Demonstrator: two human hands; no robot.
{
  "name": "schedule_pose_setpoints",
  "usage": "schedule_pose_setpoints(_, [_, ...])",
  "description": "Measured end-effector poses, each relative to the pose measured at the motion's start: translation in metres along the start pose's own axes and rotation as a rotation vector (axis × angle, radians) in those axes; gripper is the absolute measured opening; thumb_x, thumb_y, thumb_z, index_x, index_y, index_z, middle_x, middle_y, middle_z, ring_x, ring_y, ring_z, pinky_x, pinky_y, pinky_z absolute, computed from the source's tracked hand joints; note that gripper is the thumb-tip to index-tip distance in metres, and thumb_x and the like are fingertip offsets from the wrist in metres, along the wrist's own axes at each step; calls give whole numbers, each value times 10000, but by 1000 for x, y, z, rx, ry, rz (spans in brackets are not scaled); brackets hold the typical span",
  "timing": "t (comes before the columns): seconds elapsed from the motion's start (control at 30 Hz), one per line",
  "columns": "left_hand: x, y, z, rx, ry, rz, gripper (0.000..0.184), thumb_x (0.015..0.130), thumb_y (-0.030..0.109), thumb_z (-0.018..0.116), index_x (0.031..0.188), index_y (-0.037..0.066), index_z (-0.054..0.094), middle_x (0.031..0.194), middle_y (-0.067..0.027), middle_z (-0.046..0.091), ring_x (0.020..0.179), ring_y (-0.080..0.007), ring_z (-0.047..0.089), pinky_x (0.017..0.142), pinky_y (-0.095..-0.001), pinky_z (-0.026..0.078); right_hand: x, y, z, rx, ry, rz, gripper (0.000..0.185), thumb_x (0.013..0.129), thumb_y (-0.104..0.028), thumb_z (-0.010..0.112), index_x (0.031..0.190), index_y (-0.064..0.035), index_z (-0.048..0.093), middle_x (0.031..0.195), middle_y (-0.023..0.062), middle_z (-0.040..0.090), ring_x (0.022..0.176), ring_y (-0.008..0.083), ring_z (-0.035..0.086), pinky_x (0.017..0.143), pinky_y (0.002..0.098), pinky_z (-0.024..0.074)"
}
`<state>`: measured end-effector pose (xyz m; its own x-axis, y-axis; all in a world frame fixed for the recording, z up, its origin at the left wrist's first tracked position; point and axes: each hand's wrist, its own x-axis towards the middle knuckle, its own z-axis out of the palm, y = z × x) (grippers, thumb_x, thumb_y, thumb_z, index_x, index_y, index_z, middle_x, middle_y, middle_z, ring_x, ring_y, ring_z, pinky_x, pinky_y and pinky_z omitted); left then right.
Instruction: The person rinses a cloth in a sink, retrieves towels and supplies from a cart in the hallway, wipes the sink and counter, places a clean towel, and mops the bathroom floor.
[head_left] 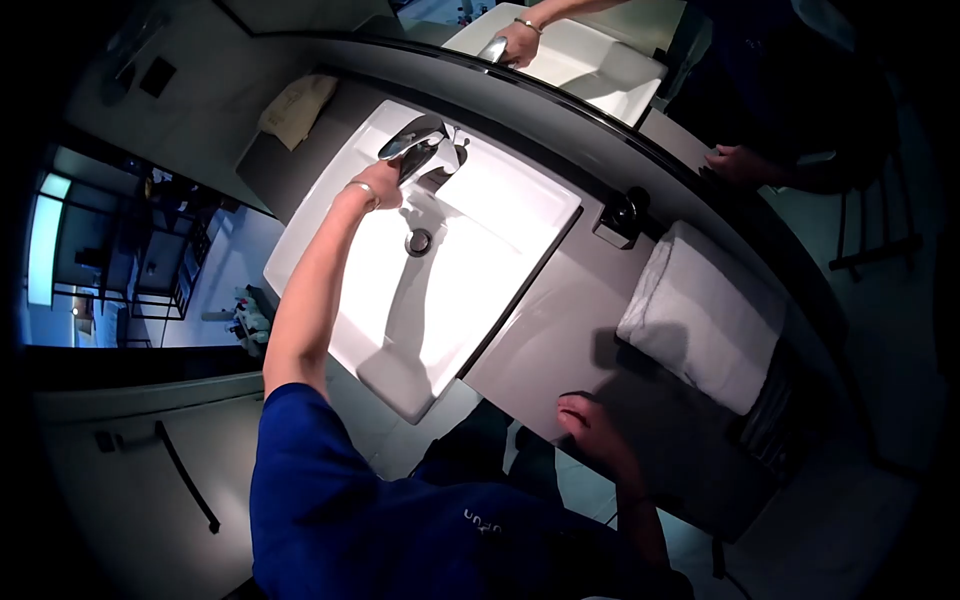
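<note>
My left hand [381,184] is at the chrome faucet [428,142] at the back left of the white sink [500,215]. Its fingers are closed around the lower part of the faucet, and a bracelet is on the wrist. Below the faucet lies the round drain [418,241], with a long shadow across the basin. My right hand [586,418] hovers by the front edge of the grey counter [540,340], its fingers curled in. What it holds, if anything, is too dark to make out.
A folded white towel [705,315] lies on the counter's right, with a dark holder [622,217] near it. A beige cloth pouch [298,108] rests behind the sink at the left. The mirror [590,60] reflects the sink and hands. A cabinet door [150,480] stands lower left.
</note>
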<state>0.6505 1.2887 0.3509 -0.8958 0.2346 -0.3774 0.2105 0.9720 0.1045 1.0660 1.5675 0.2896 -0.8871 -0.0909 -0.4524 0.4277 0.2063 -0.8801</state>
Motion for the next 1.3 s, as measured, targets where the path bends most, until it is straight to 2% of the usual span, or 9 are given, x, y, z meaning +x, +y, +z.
schedule_pose_setpoints(0.1, [-41,7,21,582,303,-43,575,717,121,600,1251,3,423,1416,-188,301,1315,-391,251,940,-682,247,3,-29,-14,-16,20,42,317,855,-168,563,1104,27,558,977,156,635,883,208,611,778,294,470])
schedule_pose_setpoints(0.27, [-77,101,42,510,207,481,677,791,323,552,1320,-50,353,1411,-197,314,1351,-358,190,1095,-497,122,15,-40,-22,-29,25,55,310,856,-164,562,1104,21,564,1005,149,633,925,211,609,810,299,468])
schedule_pose_setpoints(0.6, [-39,83,44,1289,309,397,526,866,222,449,1344,13,389,1428,-139,331,1351,-320,238,1113,-476,63,8,-20,-12,-217,19,55,352,836,-205,578,1112,12,567,1026,183,629,938,275,620,819,335,475])
schedule_pose_setpoints(0.67, [-64,81,54,886,-391,274,413,860,211,456,1229,46,545,1313,-151,480,1266,-304,394,1103,-475,100,-3,-15,-10,-168,25,52,351,835,-208,578,1108,11,570,1032,184,625,937,280,618,820,336,473])
schedule_pose_setpoints(0.8, [-74,88,60,831,-413,346,286,835,208,488,1002,78,680,1163,-117,592,1165,-275,487,1077,-481,153,-5,-2,-15,-127,15,96,347,832,-207,582,1103,10,572,1044,183,617,946,287,611,819,339,473])
schedule_pose_setpoints(0.9, [-29,90,47,982,465,584,493,836,224,476,1246,-49,460,1347,-179,421,1304,-327,308,1092,-433,167,-2,-31,-26,-180,40,166,349,832,-194,579,1115,10,563,1040,179,619,940,275,611,812,341,476])
schedule_pose_setpoints(1.07, [-46,59,37,1445,78,600,432,864,302,437,1192,52,569,1352,-136,441,1302,-297,323,1074,-464,191,-7,-34,-39,-131,130,102,315,850,-164,569,1131,-21,561,1014,144,630,904,231,611,811,317,471])
schedule_pose_setpoints(1.17, [-47,42,91,725,-951,479,453,832,463,545,956,47,671,919,-139,665,879,-286,622,802,-377,461,-27,-56,-67,-115,146,60,302,859,-157,554,1132,-30,565,1008,159,631,867,228,624,786,324,485])
schedule_pose_setpoints(1.3, [-144,150,34,33,-507,944,327,868,363,540,888,49,629,859,-171,631,818,-333,598,742,-393,474,-58,-90,-117,-156,505,-125,251,879,-129,544,1107,-36,593,1001,136,637,858,187,628,762,316,499])
